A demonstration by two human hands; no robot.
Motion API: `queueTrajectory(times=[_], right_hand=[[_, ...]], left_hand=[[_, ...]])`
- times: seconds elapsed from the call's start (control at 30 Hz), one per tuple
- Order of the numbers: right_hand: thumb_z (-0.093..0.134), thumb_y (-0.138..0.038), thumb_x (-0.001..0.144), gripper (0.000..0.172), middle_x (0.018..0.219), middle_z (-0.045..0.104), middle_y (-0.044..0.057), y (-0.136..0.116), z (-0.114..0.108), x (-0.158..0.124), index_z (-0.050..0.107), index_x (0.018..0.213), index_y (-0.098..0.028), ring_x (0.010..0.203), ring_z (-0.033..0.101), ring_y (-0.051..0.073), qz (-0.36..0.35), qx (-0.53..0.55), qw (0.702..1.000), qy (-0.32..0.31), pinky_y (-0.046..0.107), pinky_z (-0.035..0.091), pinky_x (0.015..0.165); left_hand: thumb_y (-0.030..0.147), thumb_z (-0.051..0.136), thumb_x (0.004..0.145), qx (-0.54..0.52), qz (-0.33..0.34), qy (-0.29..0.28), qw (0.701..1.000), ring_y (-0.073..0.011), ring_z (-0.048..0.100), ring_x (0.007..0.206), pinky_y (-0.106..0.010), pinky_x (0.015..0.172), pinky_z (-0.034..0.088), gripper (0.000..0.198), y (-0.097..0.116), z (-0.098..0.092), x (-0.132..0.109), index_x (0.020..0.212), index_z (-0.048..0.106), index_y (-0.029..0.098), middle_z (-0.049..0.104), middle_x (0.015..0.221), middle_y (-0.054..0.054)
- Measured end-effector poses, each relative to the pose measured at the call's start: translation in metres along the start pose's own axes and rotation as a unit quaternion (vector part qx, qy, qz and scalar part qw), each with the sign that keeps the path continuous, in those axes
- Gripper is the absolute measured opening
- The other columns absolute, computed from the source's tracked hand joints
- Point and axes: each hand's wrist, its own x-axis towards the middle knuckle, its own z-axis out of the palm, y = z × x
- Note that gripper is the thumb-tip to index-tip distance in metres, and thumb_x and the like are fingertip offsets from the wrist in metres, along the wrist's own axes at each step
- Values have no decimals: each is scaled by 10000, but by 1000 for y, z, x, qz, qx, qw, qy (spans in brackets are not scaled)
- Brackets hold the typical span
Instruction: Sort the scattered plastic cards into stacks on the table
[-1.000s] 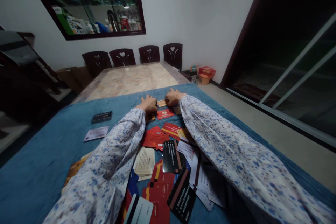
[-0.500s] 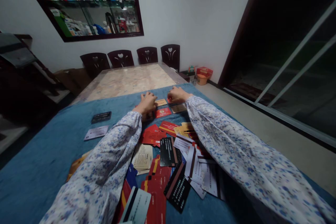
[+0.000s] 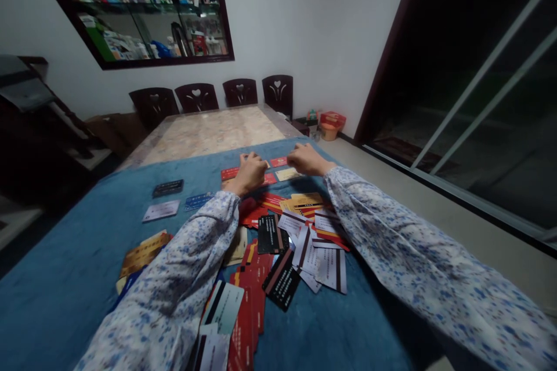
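Note:
My left hand (image 3: 251, 174) is at the far part of the blue cloth, fingers curled down over laid-out cards; what they hold, if anything, is hidden. A red card (image 3: 231, 174) shows to its left, another partly beneath it. My right hand (image 3: 308, 159) is bent closed, fingertips at the right edge of a small red card (image 3: 278, 161). Just below lies a cream card (image 3: 288, 174). Nearer me spreads a loose heap: black cards (image 3: 272, 234), white striped cards (image 3: 331, 268), yellow cards (image 3: 307, 201) and red cards (image 3: 247, 301).
Left on the blue cloth (image 3: 56, 278) lie a black card stack (image 3: 168, 187), a lilac card (image 3: 161, 210), a blue card (image 3: 198, 201) and gold cards (image 3: 145, 252). Beyond, the marble table (image 3: 217, 120) has dark chairs (image 3: 278, 93) behind it. A glass door stands right.
My right hand has shifted slightly right, and the small red card now shows beside its fingertips. My left hand has moved slightly right. The view has tilted a little, uncovering the blue card.

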Motion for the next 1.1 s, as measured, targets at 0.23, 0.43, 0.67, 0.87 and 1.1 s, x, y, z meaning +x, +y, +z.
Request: queueTrajectory(times=[0.23,0.43,0.67,0.87,1.1], right_hand=[[502,-159,955,269,1052,761,138,-1,2,-35,766,986,-199,1110,516,289,12,4,1000,0,381,297,813],[499,-193,977,270,1067,764,128,2,9,-59,769,983,-199,1092,509,280,16,10,1000,8,371,299,811],[512,-197,962,258,1034,766,119,1,18,-85,769,985,-194,1065,518,274,27,42,998,25,378,313,846],[552,-203,933,229,1036,754,127,-1,27,-100,768,1007,-195,1044,526,277,19,53,998,18,379,312,821],[581,-279,957,250,1135,738,113,1,34,-107,762,1119,-218,1069,548,273,-4,74,997,1,365,331,811]], left_hand=[[100,517,863,-6,22,-12,1000,-312,509,1185,-538,1025,332,306,29,3,-11,929,792,216,743,1084,-137],[135,553,893,-22,48,-9,999,-314,531,1193,-548,1064,316,253,50,5,-20,919,797,192,738,1063,-145],[138,555,907,-37,72,-31,996,-298,544,1184,-517,1059,334,234,67,11,-28,961,778,180,727,1086,-137],[204,549,942,-61,97,-65,991,-282,573,1138,-458,1011,395,219,76,11,-33,945,764,163,711,1118,-144],[264,520,986,-93,142,-83,982,-280,571,1118,-428,937,434,261,77,21,-36,919,754,168,716,1096,-129]])
